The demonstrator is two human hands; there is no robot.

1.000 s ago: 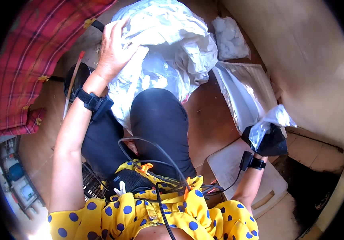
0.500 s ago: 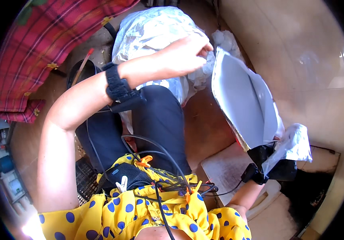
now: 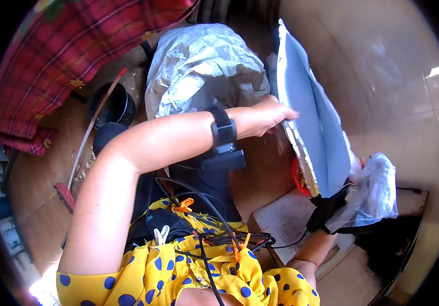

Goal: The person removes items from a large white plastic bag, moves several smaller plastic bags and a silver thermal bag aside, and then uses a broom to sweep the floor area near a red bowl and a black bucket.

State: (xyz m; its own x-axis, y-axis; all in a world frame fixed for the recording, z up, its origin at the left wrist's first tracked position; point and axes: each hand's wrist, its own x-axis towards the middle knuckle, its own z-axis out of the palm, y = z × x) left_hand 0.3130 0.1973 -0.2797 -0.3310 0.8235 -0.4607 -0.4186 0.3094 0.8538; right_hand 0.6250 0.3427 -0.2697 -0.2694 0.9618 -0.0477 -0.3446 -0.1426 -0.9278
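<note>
2 hands on foil sheet (image 3: 311, 117) | L hand (image 3: 268, 115) pinching edge | R hand (image 3: 354, 176) mostly hidden behind plastic bag (image 3: 370, 194), grip unclear

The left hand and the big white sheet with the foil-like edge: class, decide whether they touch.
Touching. In the head view the left hand has its fingertips laid against the edge of the white sheet, with no gap showing between them.

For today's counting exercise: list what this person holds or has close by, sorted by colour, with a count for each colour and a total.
White or pale: 3 - flat sheet, crumpled sack, thin plastic bag
Red: 2 - checked cloth, small red thing behind the sheet
Black: 1 - round pot
Total: 6
</note>
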